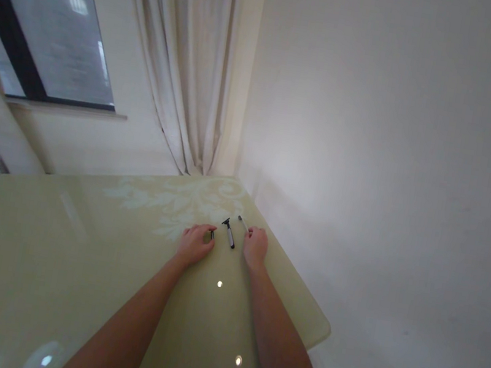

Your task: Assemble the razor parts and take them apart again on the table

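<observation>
A razor (229, 234) with a dark head and a grey-and-black handle lies on the glossy table between my hands. To its left, my left hand (196, 243) is curved with thumb and fingers around a small dark object (212, 235), too small to name. On the razor's other side, my right hand (255, 246) pinches the lower end of a thin toothbrush (243, 223). The brush's dark head points up and to the left, toward the far corner of the table.
The pale green table (123, 252) has a white leaf pattern near its far corner. A plain wall (392, 170) runs along its right edge. Long curtains (199, 65) hang behind it, beside a dark-framed window (52, 16).
</observation>
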`<state>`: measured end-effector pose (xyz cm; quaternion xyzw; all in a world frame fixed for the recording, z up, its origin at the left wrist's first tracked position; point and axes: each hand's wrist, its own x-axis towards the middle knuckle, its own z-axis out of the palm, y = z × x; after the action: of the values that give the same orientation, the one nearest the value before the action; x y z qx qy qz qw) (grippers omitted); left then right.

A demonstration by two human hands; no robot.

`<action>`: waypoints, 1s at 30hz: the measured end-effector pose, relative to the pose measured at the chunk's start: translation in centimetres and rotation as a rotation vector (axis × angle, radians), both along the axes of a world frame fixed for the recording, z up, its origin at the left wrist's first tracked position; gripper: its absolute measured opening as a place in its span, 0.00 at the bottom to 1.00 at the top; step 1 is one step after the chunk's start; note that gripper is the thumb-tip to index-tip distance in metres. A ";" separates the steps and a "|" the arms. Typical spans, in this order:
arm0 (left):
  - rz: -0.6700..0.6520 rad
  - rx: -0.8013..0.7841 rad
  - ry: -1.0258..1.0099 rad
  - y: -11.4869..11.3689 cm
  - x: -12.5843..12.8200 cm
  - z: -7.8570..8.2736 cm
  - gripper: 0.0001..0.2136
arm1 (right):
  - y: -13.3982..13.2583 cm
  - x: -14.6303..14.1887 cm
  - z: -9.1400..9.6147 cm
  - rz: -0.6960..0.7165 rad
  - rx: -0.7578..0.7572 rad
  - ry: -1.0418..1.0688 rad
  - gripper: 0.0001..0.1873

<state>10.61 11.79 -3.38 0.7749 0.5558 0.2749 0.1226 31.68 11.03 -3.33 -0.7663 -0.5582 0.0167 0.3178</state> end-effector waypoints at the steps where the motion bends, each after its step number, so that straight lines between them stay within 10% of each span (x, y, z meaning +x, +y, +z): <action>1: 0.002 0.002 -0.002 0.0 0.0 0.0 0.19 | 0.0 0.1 0.0 -0.002 0.001 -0.002 0.11; 9: 0.045 0.039 -0.041 0.2 0.1 0.2 0.17 | -1.6 -2.4 2.4 0.086 0.227 -0.024 0.14; 20: 0.120 0.033 -0.034 -1.9 -0.4 -4.6 0.14 | -5.0 -12.3 0.8 1.118 0.439 -0.337 0.16; 30: 0.315 0.032 -0.074 -3.6 1.0 -5.6 0.14 | -4.2 -12.7 0.6 1.200 0.524 -0.420 0.13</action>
<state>11.63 8.14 -8.97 0.6693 0.6612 0.3278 0.0860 18.96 6.82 -2.70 -0.2092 -0.9214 -0.0945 0.3136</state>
